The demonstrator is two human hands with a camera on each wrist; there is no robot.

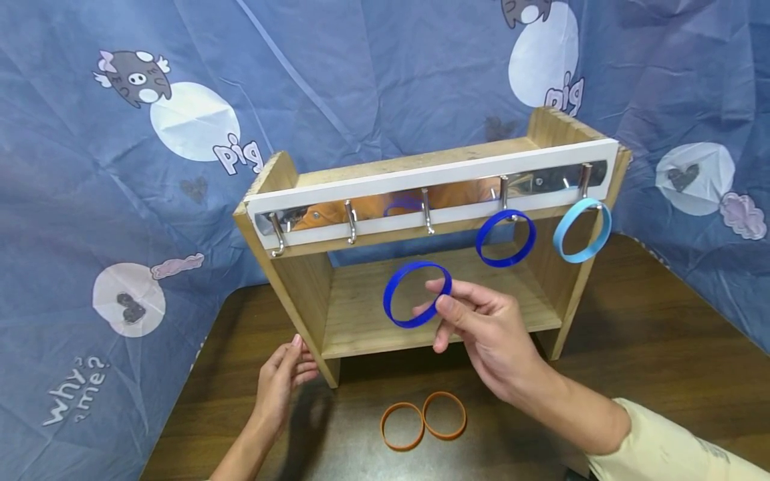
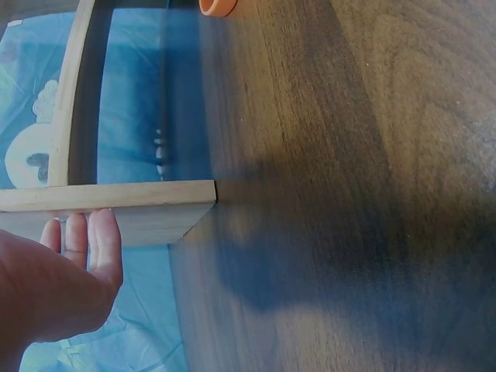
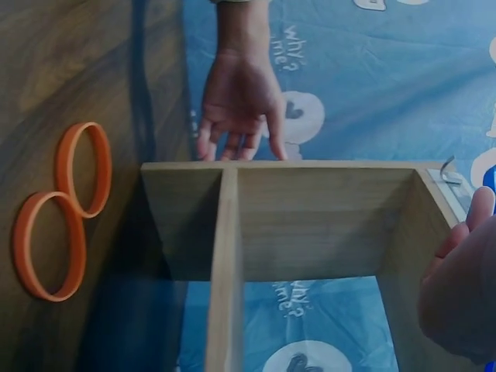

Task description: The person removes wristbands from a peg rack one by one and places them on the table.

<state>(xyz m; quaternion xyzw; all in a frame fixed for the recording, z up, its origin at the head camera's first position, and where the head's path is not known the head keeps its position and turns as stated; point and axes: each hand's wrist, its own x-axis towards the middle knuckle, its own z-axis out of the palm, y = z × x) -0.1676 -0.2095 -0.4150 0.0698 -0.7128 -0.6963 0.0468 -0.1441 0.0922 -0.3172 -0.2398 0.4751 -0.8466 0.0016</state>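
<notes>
While the right hand (image 1: 490, 327) pinches a dark blue ring (image 1: 388, 300) between thumb and fingers, the left hand (image 1: 278, 381), its fingers loosely extended, touches the outer side of the wooden shelf (image 1: 295, 314) at lower left. The pinched ring sits near the centre of the head view, just left of the right fingers and almost straight below the middle hook (image 1: 426, 211) — apart from it, with a gap between. Being round, the ring has no long axis; its opening faces the camera, tipped slightly. The right hand is plainly the nearer to that hook.

Right of centre, a second dark blue ring (image 1: 505, 263) hangs from the next hook, and a light blue ring (image 1: 558, 235) hangs from the rightmost. Two orange rings (image 1: 402, 448) lie side by side on the desk (image 1: 499, 441), lower centre.

As for writing, the blue cloth (image 1: 361, 80) reads "pig" at upper left and again at upper right, and "why? me?" at lower left — no brand is legible on rings or shelf. A mark on the right sleeve (image 1: 662, 437) is too small to read.
</notes>
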